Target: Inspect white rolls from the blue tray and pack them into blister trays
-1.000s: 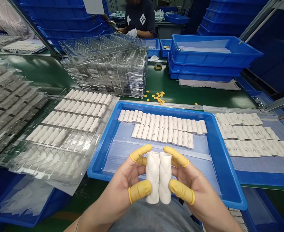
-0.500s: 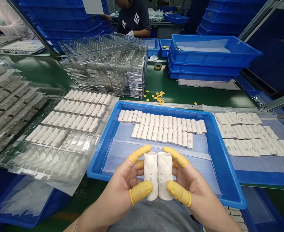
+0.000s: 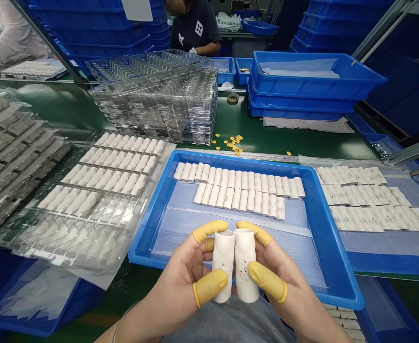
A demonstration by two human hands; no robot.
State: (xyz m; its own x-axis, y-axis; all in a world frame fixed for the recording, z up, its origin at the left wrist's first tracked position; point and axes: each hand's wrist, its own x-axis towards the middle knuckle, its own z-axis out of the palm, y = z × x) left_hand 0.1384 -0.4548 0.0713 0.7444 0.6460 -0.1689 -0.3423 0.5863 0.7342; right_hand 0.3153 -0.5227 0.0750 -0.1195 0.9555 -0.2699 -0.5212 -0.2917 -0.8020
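Observation:
My left hand (image 3: pixel 195 271), with yellow finger cots on its fingertips and thumb, grips a white hollow sleeve (image 3: pixel 223 255) that carries small dark marks. In my right hand (image 3: pixel 277 267), also in yellow finger cots, is a second white sleeve (image 3: pixel 245 281) with dark script on its side. Both sleeves stand nearly upright side by side, open tops up, over the near edge of a blue tray (image 3: pixel 341 267). Two rows of similar white sleeves (image 3: pixel 241 190) lie on the liner in the tray's far half.
Left of the tray sits a clear plastic tray (image 3: pixel 70 233) with rows of white sleeves. Behind stand stacked clear trays (image 3: pixel 159 105) and blue bins (image 3: pixel 302 90). Yellow finger cots (image 3: pixel 234 143) are scattered on the green table. More sleeves (image 3: pixel 374 197) lie right. A co-worker (image 3: pixel 195 28) is opposite.
Both hands have dropped slightly with the sleeves. The right sleeve has turned, so its script faces me more, and the sleeves' lower ends have spread a little apart.

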